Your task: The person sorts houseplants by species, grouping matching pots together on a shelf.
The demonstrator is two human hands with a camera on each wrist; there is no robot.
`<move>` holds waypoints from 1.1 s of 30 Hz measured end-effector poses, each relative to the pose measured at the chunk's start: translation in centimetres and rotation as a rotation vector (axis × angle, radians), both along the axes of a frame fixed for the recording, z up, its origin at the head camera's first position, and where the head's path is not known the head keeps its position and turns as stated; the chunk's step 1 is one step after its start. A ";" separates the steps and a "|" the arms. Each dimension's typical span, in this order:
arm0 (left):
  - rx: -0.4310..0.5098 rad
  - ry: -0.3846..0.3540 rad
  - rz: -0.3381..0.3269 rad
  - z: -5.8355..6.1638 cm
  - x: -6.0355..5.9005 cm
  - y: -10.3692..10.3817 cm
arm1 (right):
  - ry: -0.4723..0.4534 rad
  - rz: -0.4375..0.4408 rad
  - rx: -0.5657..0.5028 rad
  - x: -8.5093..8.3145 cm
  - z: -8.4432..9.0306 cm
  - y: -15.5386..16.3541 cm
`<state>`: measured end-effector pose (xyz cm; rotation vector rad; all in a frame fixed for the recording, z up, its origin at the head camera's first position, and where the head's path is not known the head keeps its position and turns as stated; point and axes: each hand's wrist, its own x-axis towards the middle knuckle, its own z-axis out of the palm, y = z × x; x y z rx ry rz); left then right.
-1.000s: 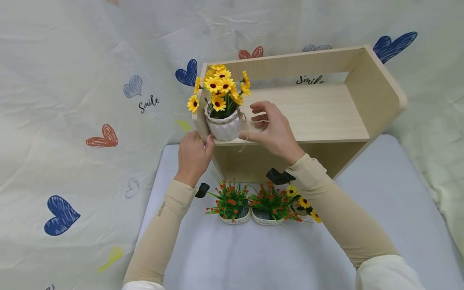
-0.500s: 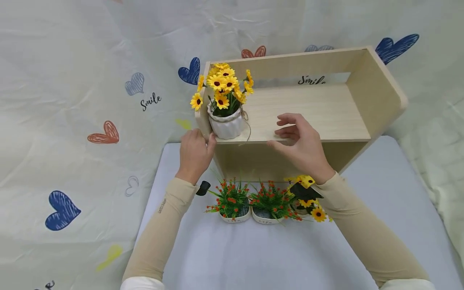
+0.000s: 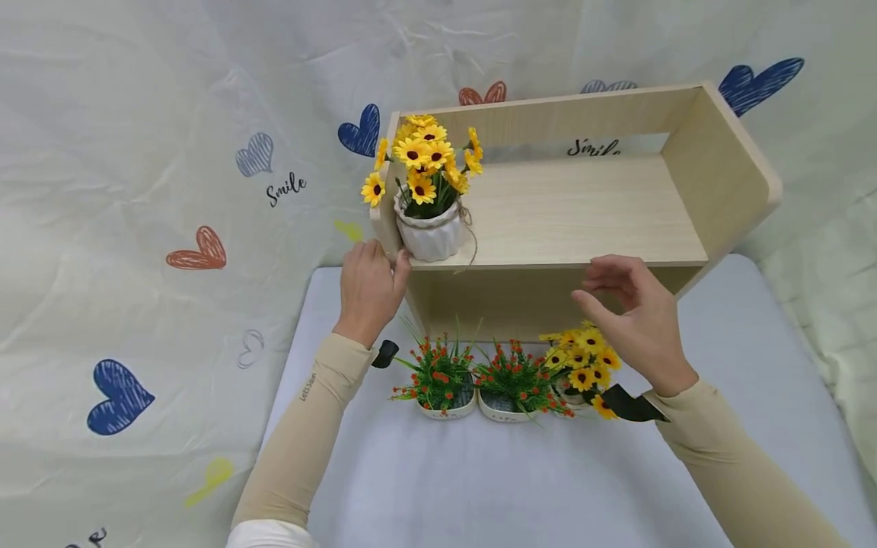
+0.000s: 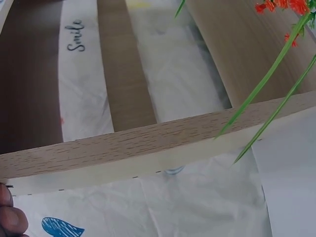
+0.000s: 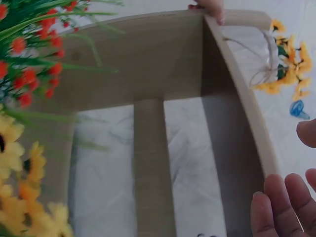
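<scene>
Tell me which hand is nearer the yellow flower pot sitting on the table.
Right. The right hand hovers just above and right of the yellow flower pot on the table; the left hand grips the wooden shelf at its left end, beyond both red-flowered pots.

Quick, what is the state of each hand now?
Left hand: holds the left front corner of the wooden shelf.
Right hand: open, holds nothing, above the sunflower pot on the table.

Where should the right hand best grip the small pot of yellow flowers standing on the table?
Probably by the pot body of the yellow flower pot, low under the blooms, coming from its open right side: the red flower pot crowds its left, and the right hand hovers just above.
</scene>
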<state>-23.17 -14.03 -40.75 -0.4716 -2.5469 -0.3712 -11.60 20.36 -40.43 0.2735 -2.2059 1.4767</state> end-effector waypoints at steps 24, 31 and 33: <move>0.042 0.016 -0.036 0.0 -0.2 0.6 | -0.390 -0.332 -0.005 5.5 -10.9 7.1; 0.039 0.021 -0.023 -0.2 -0.2 0.1 | -0.376 -0.226 0.021 6.1 -14.7 7.4; 0.042 0.018 -0.025 -0.3 -0.1 0.1 | -0.369 -0.157 0.032 6.4 -15.7 7.4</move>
